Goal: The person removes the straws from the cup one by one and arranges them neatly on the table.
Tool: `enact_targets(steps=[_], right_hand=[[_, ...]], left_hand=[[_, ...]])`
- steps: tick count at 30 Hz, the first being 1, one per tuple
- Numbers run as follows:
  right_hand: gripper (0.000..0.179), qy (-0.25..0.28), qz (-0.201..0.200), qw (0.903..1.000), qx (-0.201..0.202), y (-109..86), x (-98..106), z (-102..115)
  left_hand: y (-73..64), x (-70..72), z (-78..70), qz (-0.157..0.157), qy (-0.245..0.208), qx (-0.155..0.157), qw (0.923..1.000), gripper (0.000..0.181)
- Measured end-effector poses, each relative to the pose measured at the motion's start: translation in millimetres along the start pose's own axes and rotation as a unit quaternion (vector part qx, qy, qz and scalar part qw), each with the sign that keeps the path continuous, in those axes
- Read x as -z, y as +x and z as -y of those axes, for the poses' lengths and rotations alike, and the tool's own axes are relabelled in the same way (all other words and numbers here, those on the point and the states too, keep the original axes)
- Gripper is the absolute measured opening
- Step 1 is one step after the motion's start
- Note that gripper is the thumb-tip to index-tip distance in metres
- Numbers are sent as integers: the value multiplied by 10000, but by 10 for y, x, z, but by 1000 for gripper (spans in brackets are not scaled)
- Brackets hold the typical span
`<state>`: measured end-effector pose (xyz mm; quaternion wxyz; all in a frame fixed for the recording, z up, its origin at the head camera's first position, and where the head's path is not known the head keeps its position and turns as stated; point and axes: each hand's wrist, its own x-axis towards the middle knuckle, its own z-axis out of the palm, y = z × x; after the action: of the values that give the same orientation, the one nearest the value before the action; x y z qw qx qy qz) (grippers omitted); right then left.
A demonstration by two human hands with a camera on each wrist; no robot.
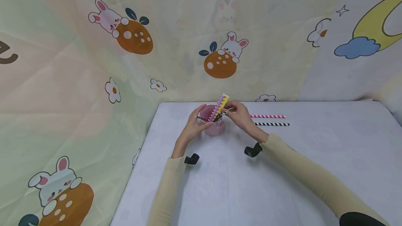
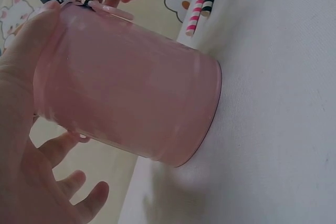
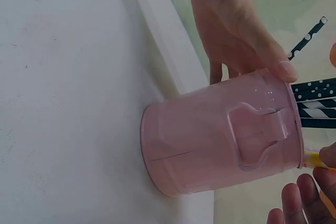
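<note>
A pink pail (image 1: 214, 130) stands at the back of the white table, with a loop handle on its side. Paper straws (image 1: 216, 109) in lilac, yellow and black-and-white lean out of its mouth. My left hand (image 1: 193, 125) grips the pail near the rim, its thumb (image 3: 286, 71) on the edge and the other fingers spread at the far side. At the opposite side, my right hand (image 1: 240, 116) pinches a yellow straw (image 3: 314, 159) close to the rim. The straws' lower ends inside the pail are hidden.
Two more straws lie on the table right of the pail: a pink-and-white one (image 1: 268, 116) and a black-and-white one (image 1: 272, 124). A cloth backdrop (image 1: 176, 44) with rabbit prints hangs behind the white table (image 1: 226, 184).
</note>
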<state>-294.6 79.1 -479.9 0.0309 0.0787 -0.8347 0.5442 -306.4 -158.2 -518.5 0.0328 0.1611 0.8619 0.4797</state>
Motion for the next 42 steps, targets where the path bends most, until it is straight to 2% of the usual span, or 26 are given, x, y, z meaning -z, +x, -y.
enact_targets(steps=[8, 17, 25, 33, 42], right_hand=[[24, 62, -66, 9997, 217, 20, 85, 54], [29, 250, -103, 9995, 180, 23, 192, 115], [32, 376, -166, 9991, 71, 28, 308, 178], [36, 524, -230, 9983, 76, 30, 427, 204], [37, 763, -422, 9961, 125, 42, 588, 247]], left_hand=[[13, 0, 1, 13, 26, 87, 10000, 86], [21, -14, 11, -16, 11, 145, 9999, 85], [25, -12, 8, -26, 58, 41, 10000, 84], [12, -13, 0, -25, 41, 165, 9999, 85], [15, -16, 12, -30, 11, 64, 10000, 85]])
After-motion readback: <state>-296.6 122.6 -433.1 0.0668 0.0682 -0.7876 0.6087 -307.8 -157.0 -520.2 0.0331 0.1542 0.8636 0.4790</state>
